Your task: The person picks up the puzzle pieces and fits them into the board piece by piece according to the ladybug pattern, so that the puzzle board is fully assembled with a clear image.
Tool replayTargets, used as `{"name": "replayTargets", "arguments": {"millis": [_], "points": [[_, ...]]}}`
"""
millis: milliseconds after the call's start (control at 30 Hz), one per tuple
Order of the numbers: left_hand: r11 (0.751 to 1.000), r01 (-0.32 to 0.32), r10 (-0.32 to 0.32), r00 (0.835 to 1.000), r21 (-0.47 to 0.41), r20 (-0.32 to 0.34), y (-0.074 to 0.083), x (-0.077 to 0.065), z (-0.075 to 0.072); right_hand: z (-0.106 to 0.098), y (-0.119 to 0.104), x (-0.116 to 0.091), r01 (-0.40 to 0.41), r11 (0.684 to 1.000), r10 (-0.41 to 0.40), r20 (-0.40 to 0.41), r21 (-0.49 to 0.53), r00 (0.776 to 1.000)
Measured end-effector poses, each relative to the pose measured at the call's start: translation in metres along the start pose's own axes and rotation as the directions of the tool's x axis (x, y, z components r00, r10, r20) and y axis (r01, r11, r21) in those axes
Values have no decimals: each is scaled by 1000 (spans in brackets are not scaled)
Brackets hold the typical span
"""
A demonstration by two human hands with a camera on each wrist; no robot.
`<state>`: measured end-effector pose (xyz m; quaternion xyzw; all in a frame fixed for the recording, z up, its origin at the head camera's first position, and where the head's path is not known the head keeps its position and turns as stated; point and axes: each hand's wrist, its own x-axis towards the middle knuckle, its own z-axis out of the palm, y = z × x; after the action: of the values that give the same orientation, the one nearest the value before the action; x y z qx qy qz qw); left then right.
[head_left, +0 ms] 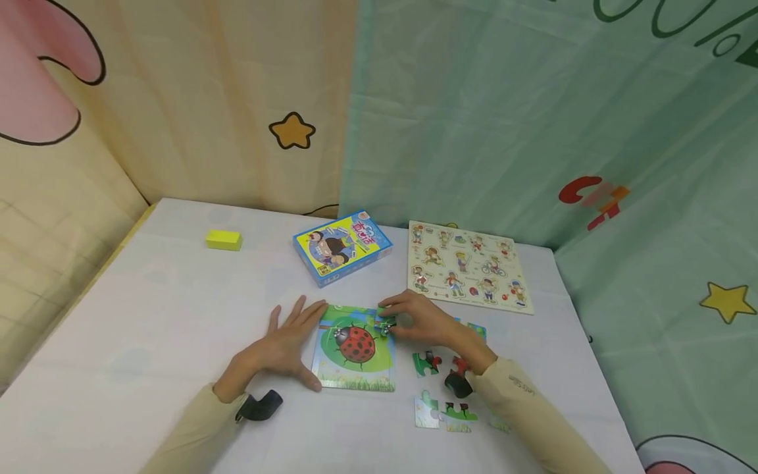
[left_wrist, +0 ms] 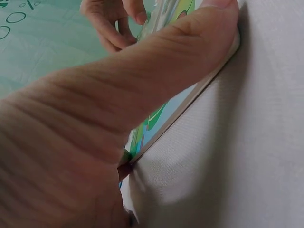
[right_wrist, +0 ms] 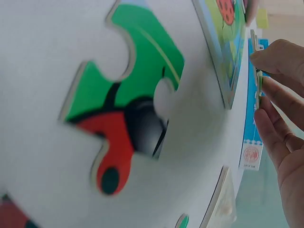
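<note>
A ladybug puzzle board point(head_left: 357, 346) lies on the white table. My left hand point(head_left: 290, 345) rests along its left side with fingers spread, the thumb near the bottom corner and a fingertip at the top corner. Over the board's upper right, my right hand point(head_left: 423, 320) pinches a green puzzle piece point(head_left: 383, 321) between thumb and fingers. In the right wrist view that piece point(right_wrist: 258, 71) appears edge-on. Loose puzzle pieces lie to the right of the board, among them a green, red and black one point(right_wrist: 126, 111); the right forearm hides some of them.
Behind the board stands a blue and yellow box point(head_left: 342, 249). A wooden board with sports figures point(head_left: 468, 266) lies at the back right, and a yellow block point(head_left: 224, 240) at the back left. Printed curtains point(head_left: 450, 118) hang behind the table.
</note>
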<state>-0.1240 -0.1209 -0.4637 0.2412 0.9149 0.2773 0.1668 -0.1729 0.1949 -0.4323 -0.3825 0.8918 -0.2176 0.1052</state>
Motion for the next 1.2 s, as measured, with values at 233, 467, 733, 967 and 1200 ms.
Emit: {"name": "replayTargets", "arguments": {"millis": [233, 467, 733, 967, 1200], "points": [[1000, 12, -12, 1000, 29, 15, 4, 4, 0, 3, -9, 14, 41, 999, -41, 15, 15, 999], [999, -3, 2, 1000, 44, 16, 3, 6, 1, 9, -22, 30, 55, 998, -56, 29, 32, 998], [999, -29, 27, 998, 38, 49, -7, 3, -1, 18, -36, 49, 23, 1000, -25, 105, 18, 994], [999, -42, 41, 998, 18, 46, -5, 2, -2, 24, -39, 57, 9, 1000, -6, 146, -18, 989], [999, -40, 39, 998, 20, 44, -5, 3, -2, 29, -40, 62, 8, 999, 1, 177, -53, 984]]}}
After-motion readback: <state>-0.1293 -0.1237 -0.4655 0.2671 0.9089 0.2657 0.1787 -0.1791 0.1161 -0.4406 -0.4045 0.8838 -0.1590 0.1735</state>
